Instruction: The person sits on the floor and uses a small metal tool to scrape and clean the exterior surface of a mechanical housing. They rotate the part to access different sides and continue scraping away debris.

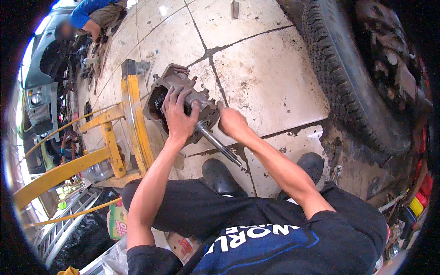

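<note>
A greasy metal gearbox housing lies on the tiled floor in front of my feet, with gear teeth showing in its open side. Out of its near end a splined shaft points toward me and to the right. My left hand grips the top of the housing, its fingers over the rim of an opening and its thumb on the near side. Against the right edge of the housing, my right hand is closed, with its fingers curled. Whatever it may hold is hidden.
Close on the left stands a yellow metal frame. A large tyre fills the right side. At the far left, a person in a blue sleeve crouches by a vehicle. My black shoes are just below the shaft.
</note>
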`<move>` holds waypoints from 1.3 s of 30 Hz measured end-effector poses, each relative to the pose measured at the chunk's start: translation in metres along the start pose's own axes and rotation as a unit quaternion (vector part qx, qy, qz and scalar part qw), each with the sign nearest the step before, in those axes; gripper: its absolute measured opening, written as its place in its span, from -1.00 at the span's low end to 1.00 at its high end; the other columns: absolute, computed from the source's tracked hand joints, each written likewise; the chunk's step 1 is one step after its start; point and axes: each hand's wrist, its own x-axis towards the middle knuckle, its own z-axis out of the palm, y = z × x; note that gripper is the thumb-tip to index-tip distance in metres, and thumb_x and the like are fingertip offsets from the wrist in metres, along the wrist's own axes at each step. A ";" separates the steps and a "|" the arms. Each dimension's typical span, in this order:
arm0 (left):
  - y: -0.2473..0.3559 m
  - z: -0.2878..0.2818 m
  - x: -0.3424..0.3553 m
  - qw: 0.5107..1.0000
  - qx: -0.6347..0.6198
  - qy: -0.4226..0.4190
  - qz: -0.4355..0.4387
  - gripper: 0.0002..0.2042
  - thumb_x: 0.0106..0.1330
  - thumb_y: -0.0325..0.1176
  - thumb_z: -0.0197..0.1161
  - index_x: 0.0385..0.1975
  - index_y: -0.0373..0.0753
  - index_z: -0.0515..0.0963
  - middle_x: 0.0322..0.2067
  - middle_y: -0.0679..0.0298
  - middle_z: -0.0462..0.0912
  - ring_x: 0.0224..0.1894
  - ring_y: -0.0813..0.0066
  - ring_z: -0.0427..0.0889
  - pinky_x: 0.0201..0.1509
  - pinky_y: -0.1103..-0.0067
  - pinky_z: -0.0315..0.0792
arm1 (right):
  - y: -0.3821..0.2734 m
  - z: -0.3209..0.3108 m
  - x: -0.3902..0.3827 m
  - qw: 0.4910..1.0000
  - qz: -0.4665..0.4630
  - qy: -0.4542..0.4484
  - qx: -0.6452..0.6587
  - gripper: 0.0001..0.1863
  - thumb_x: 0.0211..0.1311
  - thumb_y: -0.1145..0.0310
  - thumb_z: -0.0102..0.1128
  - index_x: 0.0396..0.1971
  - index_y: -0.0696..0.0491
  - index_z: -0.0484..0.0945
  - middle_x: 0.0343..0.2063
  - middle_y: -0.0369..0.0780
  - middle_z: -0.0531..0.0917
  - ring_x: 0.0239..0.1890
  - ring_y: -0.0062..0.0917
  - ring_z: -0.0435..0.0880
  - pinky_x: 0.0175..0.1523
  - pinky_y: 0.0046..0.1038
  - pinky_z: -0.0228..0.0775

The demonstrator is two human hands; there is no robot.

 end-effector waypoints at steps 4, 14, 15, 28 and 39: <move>0.007 0.006 0.002 1.000 -0.002 0.004 0.011 -0.61 0.23 -0.24 0.30 0.07 -0.15 0.56 0.21 0.13 0.50 0.39 -0.01 0.28 0.44 0.15 0.09 | 0.014 0.005 0.014 0.994 -0.047 0.095 -0.003 -0.47 0.16 0.51 0.10 0.18 0.25 0.35 -0.33 0.10 0.69 -0.22 0.06 0.69 -0.15 0.04 0.53; 0.001 0.004 0.004 1.000 -0.003 0.007 0.007 -0.62 0.23 -0.23 0.30 0.05 -0.15 0.59 0.20 0.12 0.51 0.39 0.01 0.27 0.44 0.16 0.09 | 0.001 0.011 0.002 0.999 -0.003 0.009 -0.048 -0.38 0.11 0.50 0.11 0.25 0.23 0.31 -0.33 0.11 0.70 -0.24 0.01 0.72 -0.18 0.02 0.56; 0.003 0.003 0.003 1.000 -0.008 0.006 0.005 -0.62 0.23 -0.23 0.30 0.05 -0.15 0.59 0.20 0.11 0.51 0.39 0.01 0.27 0.44 0.16 0.09 | -0.006 0.008 -0.005 0.998 0.003 0.019 -0.054 -0.41 0.12 0.50 0.11 0.23 0.22 0.34 -0.34 0.10 0.70 -0.25 0.01 0.73 -0.18 0.02 0.56; 0.002 0.003 0.005 1.000 -0.018 0.000 -0.003 -0.62 0.22 -0.24 0.30 0.04 -0.18 0.59 0.20 0.12 0.51 0.39 0.00 0.27 0.44 0.17 0.09 | 0.066 -0.008 0.026 0.992 0.101 -0.026 -0.077 -0.42 0.17 0.45 -0.02 0.27 0.02 0.41 -0.13 0.05 0.70 -0.01 0.01 0.67 0.05 -0.04 0.52; 0.001 0.005 0.005 1.000 -0.016 -0.005 0.007 -0.61 0.25 -0.25 0.29 0.08 -0.18 0.57 0.20 0.13 0.51 0.39 0.00 0.28 0.46 0.17 0.07 | 0.023 0.011 -0.018 0.994 -0.083 0.062 0.014 -0.26 0.24 0.46 0.06 0.46 -0.18 0.19 -0.14 0.09 0.53 -0.21 0.01 0.68 -0.07 -0.10 0.57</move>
